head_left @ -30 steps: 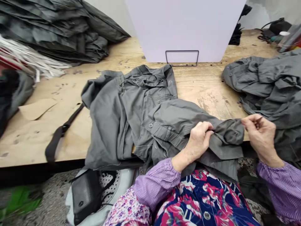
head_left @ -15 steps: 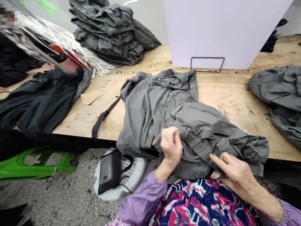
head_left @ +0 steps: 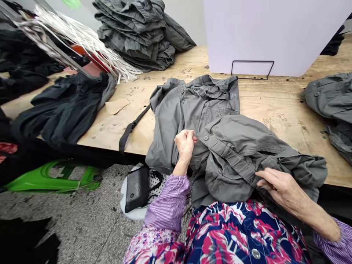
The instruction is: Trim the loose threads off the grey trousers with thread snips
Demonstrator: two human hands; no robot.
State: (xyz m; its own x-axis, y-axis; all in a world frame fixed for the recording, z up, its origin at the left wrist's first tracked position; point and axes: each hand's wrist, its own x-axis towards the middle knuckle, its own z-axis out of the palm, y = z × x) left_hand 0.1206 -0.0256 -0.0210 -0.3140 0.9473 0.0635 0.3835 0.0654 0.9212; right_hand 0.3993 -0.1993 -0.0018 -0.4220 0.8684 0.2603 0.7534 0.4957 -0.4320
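The work in hand looked like turning over and smoothing a grey cotton work jacket (head_left: 236,146), which lay bunched across the front edge of the plywood workbench (head_left: 277,102) and over the person's lap, on top of a flatter grey layer (head_left: 176,117) that may have been part of the same garment. The left hand (head_left: 185,145) was curled narrow, pinching the cloth beside a buttoned placket. The right hand (head_left: 283,190) lay long and nearly flat at a fold near the bench edge, though I could not tell whether it gripped anything. The next move seemed to call for freeing that fold so the 2 layers could lie flat. Compared with the frame 0.5 s earlier, the left hand had risen and closed from a looser pose, and the right index finger no longer pointed out alone. The view had also swung slightly, bringing the black strap (head_left: 134,126) and stacked grey garments (head_left: 134,33) to new places in the frame, while the purple striped sleeve (head_left: 167,203) now showed more fully.
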